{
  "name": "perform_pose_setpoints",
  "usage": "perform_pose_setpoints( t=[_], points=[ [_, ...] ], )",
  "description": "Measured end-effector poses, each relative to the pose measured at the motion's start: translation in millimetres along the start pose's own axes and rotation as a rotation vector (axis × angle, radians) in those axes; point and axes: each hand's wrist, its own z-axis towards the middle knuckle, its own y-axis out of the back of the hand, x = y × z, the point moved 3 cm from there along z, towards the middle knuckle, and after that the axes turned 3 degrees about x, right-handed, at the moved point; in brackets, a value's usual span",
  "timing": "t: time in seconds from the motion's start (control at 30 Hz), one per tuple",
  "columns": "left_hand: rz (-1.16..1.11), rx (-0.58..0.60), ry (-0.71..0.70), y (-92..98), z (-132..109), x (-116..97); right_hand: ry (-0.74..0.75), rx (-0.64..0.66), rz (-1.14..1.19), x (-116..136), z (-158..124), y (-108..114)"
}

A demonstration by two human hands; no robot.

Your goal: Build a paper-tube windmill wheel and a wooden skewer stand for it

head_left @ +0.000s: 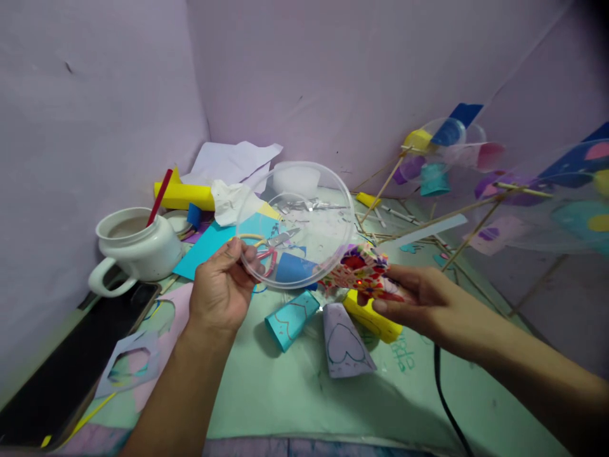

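Note:
My left hand (223,282) pinches the left rim of a round clear plastic lid (328,190), held tilted above the table. Fingers of my right hand (416,292) are wrapped round a flower-patterned glue gun (356,270) with a small red light. Its front end is by the lid's lower right rim; whether they touch I cannot tell. A black cord (440,381) hangs below my right hand. Scissors (280,238) show through the lid. Beneath lie rolled paper pieces: a turquoise one (292,320), a lilac one with a drawn heart (347,346) and a yellow one (375,320).
At the left stand a white mug (137,244) with a red stick and a dark phone (71,374). Turquoise paper (200,254), a yellow roll (185,197) and crumpled white paper (231,200) lie behind. A stick frame (471,235) with hanging paper shapes stands at right.

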Motion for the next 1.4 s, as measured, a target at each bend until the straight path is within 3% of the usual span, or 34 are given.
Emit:
perform_pose_setpoints(
  t=[0.1, 0.4, 1.4],
  points=[
    [-0.034, -0.017, 0.062, -1.1, 0, 1, 0.033, -0.016, -0.041, 1, 11, 3],
    [-0.008, -0.035, 0.058, -2.5, -2, -2, 0.078, -0.086, -0.234, 10, 38, -4],
    [0.000, -0.028, 0.055, -1.7, -1, -2, 0.111, -0.162, -0.300, 0, 46, 0]
  ],
)
